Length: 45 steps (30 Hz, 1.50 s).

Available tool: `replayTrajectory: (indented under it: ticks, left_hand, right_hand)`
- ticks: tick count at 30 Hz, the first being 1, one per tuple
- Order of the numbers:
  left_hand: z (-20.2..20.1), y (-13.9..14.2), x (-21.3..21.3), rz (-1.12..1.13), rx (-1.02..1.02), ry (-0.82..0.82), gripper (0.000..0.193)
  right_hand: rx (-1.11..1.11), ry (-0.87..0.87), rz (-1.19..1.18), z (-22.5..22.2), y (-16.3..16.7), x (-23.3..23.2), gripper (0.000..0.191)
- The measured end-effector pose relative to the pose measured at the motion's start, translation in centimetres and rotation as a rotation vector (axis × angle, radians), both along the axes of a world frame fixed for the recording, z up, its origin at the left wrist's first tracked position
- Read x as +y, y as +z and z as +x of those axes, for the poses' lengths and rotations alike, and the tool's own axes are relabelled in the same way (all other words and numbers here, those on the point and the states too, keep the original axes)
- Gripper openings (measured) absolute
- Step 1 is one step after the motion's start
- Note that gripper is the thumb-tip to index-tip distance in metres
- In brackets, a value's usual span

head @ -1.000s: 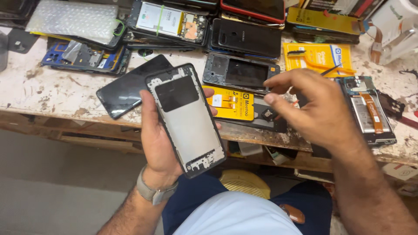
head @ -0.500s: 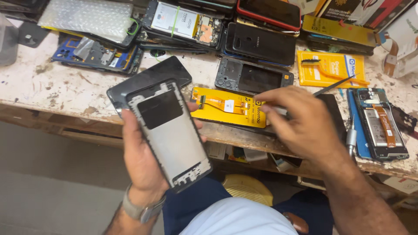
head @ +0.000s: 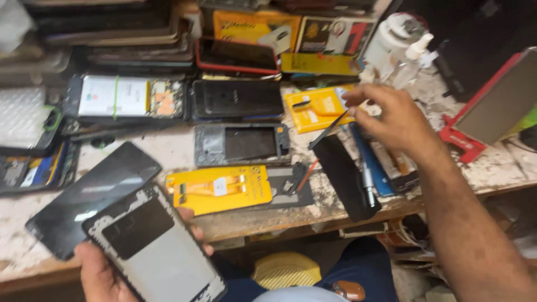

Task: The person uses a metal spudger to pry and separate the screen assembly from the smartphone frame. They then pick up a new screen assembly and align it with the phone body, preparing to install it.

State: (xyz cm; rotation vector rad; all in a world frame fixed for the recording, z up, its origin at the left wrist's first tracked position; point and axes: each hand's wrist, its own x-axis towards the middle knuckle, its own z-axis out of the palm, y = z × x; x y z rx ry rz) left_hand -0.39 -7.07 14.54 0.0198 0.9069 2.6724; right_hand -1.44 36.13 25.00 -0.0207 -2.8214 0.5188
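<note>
Left hand (head: 103, 274): grips opened phone frame (head: 154, 249), lower left.
Right hand (head: 391, 117): pinches thin tool (head: 330, 128), upper right, above surface (head: 168, 151).
Progress: frame stripped, reassembly unstarted.

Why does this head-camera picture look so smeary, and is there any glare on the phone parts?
Head view: motion blur softens everything, worst on the right hand holding the thin black tool; a pale sheen of glare lies across the dark glass panel on the bench; the open phone frame in the left hand is evenly lit, and the top shelves fall dark.
</note>
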Motion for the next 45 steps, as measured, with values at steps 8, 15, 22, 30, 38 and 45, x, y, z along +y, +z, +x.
replayTrajectory:
  ticks: [8, 15, 22, 30, 38, 45]
  left_hand:
    - [0.4, -1.1, 2.4, 0.242, 0.025, -0.059, 0.086]
    - [0.7, -1.5, 2.4, 0.278, 0.091, -0.158, 0.083]
    - [0.9, -1.2, 3.3, 0.033, -0.12, -0.076, 0.087]
    - [1.1, -1.2, 3.6, 0.078, -0.106, -0.115, 0.084]
    - [1.2, -3.0, 4.2, 0.066, -0.079, -0.1, 0.09]
    - [-1.6, -5.1, 5.7, 0.332, 0.14, -0.259, 0.097]
  right_hand:
    - [-0.076, -0.003, 0.263, -8.7, 0.3, 5.4, 0.049]
    - [-0.485, -0.179, 0.383, -12.3, 2.5, 4.5, 0.075]
    - [-0.583, -0.102, 0.288, -14.4, 3.0, 4.1, 0.093]
    - [-0.578, -0.073, 0.372, -14.4, 3.2, 3.6, 0.1]
    - [-0.236, -0.019, 0.397, -13.1, 3.3, 4.2, 0.1]
    - [0.225, 0.072, 0.132, -4.2, 7.2, -0.9, 0.091]
